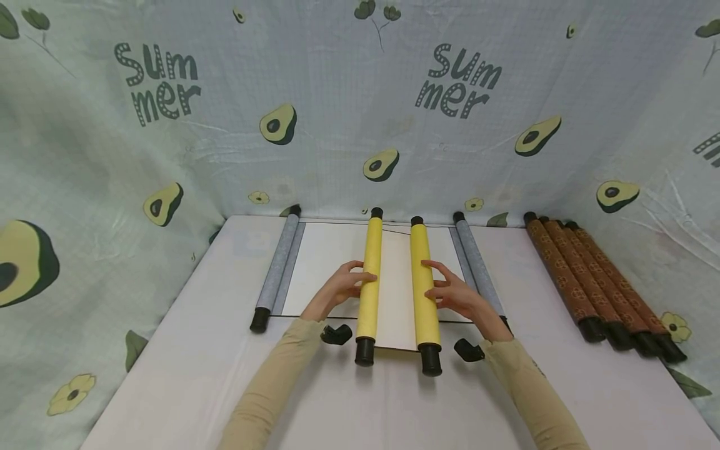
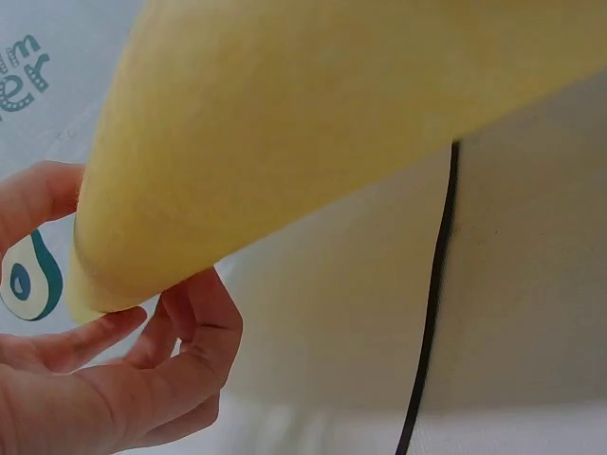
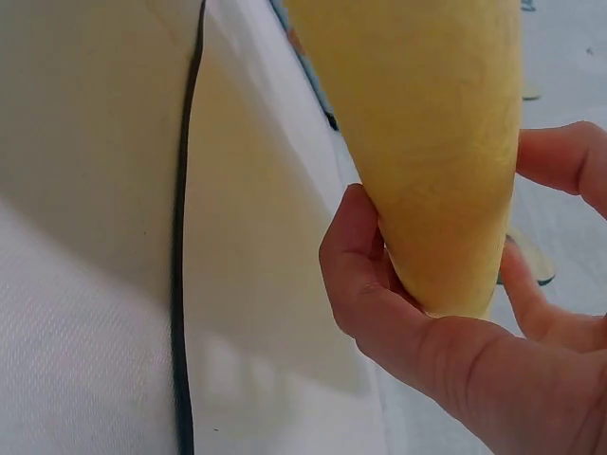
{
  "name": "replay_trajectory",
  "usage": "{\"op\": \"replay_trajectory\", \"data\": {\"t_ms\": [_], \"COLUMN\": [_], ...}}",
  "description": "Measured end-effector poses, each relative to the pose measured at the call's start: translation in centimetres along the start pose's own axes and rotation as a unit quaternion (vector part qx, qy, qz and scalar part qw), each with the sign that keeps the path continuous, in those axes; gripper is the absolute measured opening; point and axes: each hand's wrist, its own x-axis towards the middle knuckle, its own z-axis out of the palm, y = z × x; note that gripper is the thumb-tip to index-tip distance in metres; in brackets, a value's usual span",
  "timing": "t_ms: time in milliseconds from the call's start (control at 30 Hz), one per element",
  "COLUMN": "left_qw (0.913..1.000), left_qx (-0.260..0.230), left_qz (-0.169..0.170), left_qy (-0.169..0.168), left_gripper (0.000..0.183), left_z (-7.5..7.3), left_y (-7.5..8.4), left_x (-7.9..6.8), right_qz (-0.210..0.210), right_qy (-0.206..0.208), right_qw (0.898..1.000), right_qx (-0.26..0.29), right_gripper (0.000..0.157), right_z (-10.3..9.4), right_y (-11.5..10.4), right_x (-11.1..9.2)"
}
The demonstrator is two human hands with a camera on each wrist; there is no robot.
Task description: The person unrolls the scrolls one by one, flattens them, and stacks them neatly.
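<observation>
- Evidently the left hand (image 1: 339, 287) holds the left yellow roll (image 1: 369, 281), its fingers (image 2: 204, 341) partly curled, parted only by the roll's thickness.
- Likewise the right hand (image 1: 457, 295) has its fingers (image 3: 349, 270) bent about the right yellow roll (image 1: 423, 281), thumb and fingertips on opposite sides.
- Both rolls stand roughly parallel, a pale sheet (image 1: 397, 300) stretching between them, over a wider white panel (image 1: 329, 250) flanked by grey rolls (image 1: 279, 259).
- Two black elbow pieces (image 1: 336, 335) lie on the surface (image 1: 360, 412), one near each forearm.
- Farther right, brown patterned rolls (image 1: 562, 275) rest side by side.
</observation>
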Motion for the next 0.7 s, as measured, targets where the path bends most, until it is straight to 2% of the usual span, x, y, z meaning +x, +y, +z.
{"op": "replay_trajectory", "data": {"t_ms": [167,367,567,700], "left_qw": [1.0,1.0,0.9999,0.9996], "left_qx": [-0.006,0.004,0.01,0.001], "left_qz": [0.006,0.002,0.006,0.026], "left_qy": [-0.003,0.006,0.009,-0.007], "left_gripper": [0.057,0.06,0.061,0.067], "left_z": [-0.12,-0.33,-0.62,-0.75], "left_y": [-0.1,0.11,0.12,0.24], "left_x": [0.08,-0.18,-0.23,-0.41], "right_qz": [-0.01,-0.01,-0.013,-0.024], "right_qy": [0.001,0.021,0.014,0.002], "right_qw": [1.0,0.999,1.0,1.0], "right_qx": [-0.026,-0.035,-0.008,0.017], "right_gripper": [0.061,0.057,0.052,0.049], "right_z": [0.0,0.09,-0.02,-0.12], "right_y": [0.17,0.16,0.26,0.28], "right_x": [0.02,0.03,-0.14,-0.24]}}
